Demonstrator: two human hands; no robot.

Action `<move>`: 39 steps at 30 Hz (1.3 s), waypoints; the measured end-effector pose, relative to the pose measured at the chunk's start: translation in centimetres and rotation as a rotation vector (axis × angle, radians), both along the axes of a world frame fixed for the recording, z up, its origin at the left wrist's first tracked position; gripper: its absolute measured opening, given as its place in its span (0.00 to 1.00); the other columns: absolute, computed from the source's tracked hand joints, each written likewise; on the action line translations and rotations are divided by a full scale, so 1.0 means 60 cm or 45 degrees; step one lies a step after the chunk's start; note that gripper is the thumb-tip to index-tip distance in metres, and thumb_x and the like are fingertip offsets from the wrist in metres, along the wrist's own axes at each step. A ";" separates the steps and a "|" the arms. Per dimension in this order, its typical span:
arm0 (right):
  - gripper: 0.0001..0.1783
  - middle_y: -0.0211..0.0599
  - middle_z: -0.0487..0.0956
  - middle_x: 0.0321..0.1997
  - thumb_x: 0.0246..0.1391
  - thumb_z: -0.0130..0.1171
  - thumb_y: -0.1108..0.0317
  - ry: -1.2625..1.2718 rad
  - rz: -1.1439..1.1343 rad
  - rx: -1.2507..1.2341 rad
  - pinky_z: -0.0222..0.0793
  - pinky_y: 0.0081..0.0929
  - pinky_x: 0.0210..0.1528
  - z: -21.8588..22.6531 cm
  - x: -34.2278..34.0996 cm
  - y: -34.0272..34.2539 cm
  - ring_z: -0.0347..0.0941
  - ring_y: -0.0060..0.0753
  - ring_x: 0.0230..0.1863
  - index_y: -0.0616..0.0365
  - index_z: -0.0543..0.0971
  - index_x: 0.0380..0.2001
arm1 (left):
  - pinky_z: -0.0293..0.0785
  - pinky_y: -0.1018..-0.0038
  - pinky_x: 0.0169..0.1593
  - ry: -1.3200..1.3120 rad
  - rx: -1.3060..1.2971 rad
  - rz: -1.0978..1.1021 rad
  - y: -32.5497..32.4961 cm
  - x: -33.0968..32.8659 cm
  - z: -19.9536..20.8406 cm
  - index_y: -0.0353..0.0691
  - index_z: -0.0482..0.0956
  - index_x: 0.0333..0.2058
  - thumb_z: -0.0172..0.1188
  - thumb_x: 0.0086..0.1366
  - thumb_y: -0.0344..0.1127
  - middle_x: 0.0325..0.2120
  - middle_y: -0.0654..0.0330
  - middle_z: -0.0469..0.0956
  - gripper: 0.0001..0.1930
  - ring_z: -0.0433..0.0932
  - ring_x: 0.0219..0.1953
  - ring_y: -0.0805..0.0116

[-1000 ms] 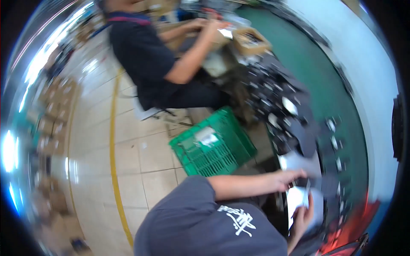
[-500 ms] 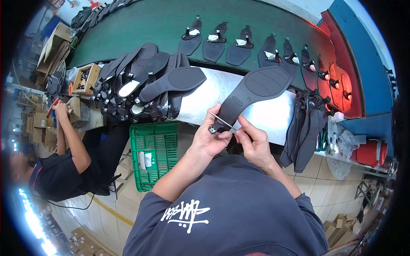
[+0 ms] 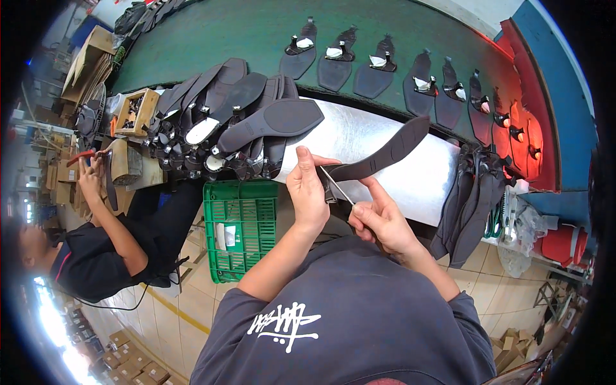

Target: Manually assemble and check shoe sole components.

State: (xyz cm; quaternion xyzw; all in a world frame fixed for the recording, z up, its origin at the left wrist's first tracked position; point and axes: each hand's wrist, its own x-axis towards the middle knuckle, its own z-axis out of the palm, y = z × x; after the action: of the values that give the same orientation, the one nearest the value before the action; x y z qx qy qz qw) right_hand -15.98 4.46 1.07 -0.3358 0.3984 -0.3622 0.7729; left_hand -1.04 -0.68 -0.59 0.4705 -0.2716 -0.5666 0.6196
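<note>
My left hand (image 3: 308, 192) is closed on the near end of a black sandal (image 3: 388, 153), its thumb pointing up. The sole is tilted almost edge-on, and its wide end reaches away to the right over a shiny metal plate. In my right hand (image 3: 387, 223) is a thin metal rod-like tool (image 3: 339, 187), pinched between the fingers. Its tip meets the sandal's near end, beside my left fingers. A dark strap part hangs there between my hands, partly hidden.
A heap of black sandals (image 3: 240, 96) lies left of the metal plate (image 3: 359, 131). Others stand in a row on the green belt (image 3: 256, 38). More soles (image 3: 465, 205) hang at the right. A green crate (image 3: 240, 256) sits below. A co-worker (image 3: 96, 256) holds a red-handled tool at left.
The sandal has turned from showing its underside flat to nearly edge-on. My left hand has rolled upright around its end. The rod stays in my right hand against the sandal.
</note>
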 end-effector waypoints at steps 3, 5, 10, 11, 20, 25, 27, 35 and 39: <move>0.28 0.27 0.68 0.21 0.64 0.49 0.68 -0.187 -0.051 0.104 0.54 0.13 0.18 0.007 -0.003 -0.004 0.60 0.15 0.17 0.58 0.56 0.64 | 0.71 0.79 0.31 -0.122 -0.145 0.079 0.001 -0.003 -0.006 0.34 0.77 0.22 0.39 0.71 0.58 0.20 0.57 0.79 0.33 0.75 0.22 0.75; 0.20 0.27 0.67 0.21 0.64 0.50 0.66 -0.345 -0.103 0.202 0.53 0.13 0.17 0.003 -0.020 -0.009 0.59 0.14 0.16 0.60 0.67 0.57 | 0.70 0.79 0.30 -0.238 -0.233 -0.030 0.002 0.000 -0.006 0.35 0.75 0.20 0.39 0.71 0.60 0.19 0.58 0.78 0.34 0.74 0.21 0.75; 0.15 0.28 0.71 0.21 0.64 0.48 0.67 -0.143 -0.003 0.054 0.58 0.13 0.18 0.018 -0.043 -0.013 0.63 0.15 0.16 0.63 0.74 0.49 | 0.68 0.80 0.30 -0.075 -0.102 -0.005 -0.008 0.002 -0.008 0.35 0.74 0.19 0.33 0.70 0.64 0.17 0.60 0.76 0.38 0.73 0.21 0.75; 0.13 0.28 0.73 0.21 0.64 0.48 0.68 0.249 0.006 -0.098 0.59 0.13 0.18 0.024 -0.038 -0.006 0.65 0.15 0.17 0.63 0.75 0.47 | 0.68 0.80 0.30 -0.035 -0.040 0.015 -0.009 0.003 -0.009 0.35 0.73 0.19 0.29 0.69 0.66 0.17 0.60 0.76 0.40 0.72 0.21 0.75; 0.12 0.47 0.79 0.30 0.47 0.57 0.84 0.873 -0.224 -1.317 0.73 0.30 0.29 -0.009 -0.004 0.003 0.77 0.44 0.28 0.67 0.76 0.38 | 0.66 0.82 0.28 -0.206 -0.169 -0.051 -0.003 -0.004 0.000 0.36 0.74 0.19 0.19 0.65 0.72 0.16 0.63 0.73 0.46 0.71 0.20 0.75; 0.11 0.38 0.74 0.23 0.44 0.60 0.79 0.837 -0.016 -1.491 0.69 0.31 0.24 0.008 0.012 0.026 0.74 0.39 0.23 0.60 0.76 0.34 | 0.62 0.82 0.22 0.311 0.185 -0.158 -0.019 0.007 0.000 0.42 0.70 0.17 0.33 0.63 0.73 0.17 0.64 0.72 0.38 0.69 0.19 0.75; 0.10 0.40 0.76 0.26 0.46 0.60 0.79 0.898 -0.140 -1.454 0.70 0.32 0.26 0.008 0.011 0.027 0.75 0.42 0.25 0.60 0.76 0.35 | 0.61 0.82 0.20 0.765 0.517 -0.210 -0.030 0.004 0.012 0.46 0.66 0.19 0.51 0.56 0.72 0.19 0.65 0.72 0.32 0.69 0.19 0.73; 0.02 0.42 0.76 0.24 0.54 0.56 0.78 1.191 -0.439 -1.332 0.68 0.30 0.24 0.028 -0.001 0.035 0.74 0.40 0.22 0.62 0.76 0.32 | 0.76 0.63 0.41 1.443 0.399 -0.614 0.018 -0.014 -0.024 0.46 0.74 0.31 0.54 0.62 0.61 0.24 0.64 0.77 0.22 0.77 0.28 0.63; 0.02 0.44 0.76 0.25 0.53 0.57 0.77 1.333 -0.410 -1.295 0.68 0.34 0.25 0.014 0.000 0.056 0.74 0.46 0.24 0.62 0.75 0.31 | 0.74 0.63 0.40 1.030 0.517 -0.321 0.038 -0.032 0.035 0.43 0.73 0.28 0.39 0.62 0.73 0.24 0.59 0.75 0.35 0.76 0.28 0.61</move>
State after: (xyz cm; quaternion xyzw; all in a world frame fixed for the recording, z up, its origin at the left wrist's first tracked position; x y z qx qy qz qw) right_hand -15.97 7.82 1.91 -0.7178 0.5419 -0.4031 0.1690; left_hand -2.95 1.60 1.49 0.2870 0.0529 -0.8170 0.4973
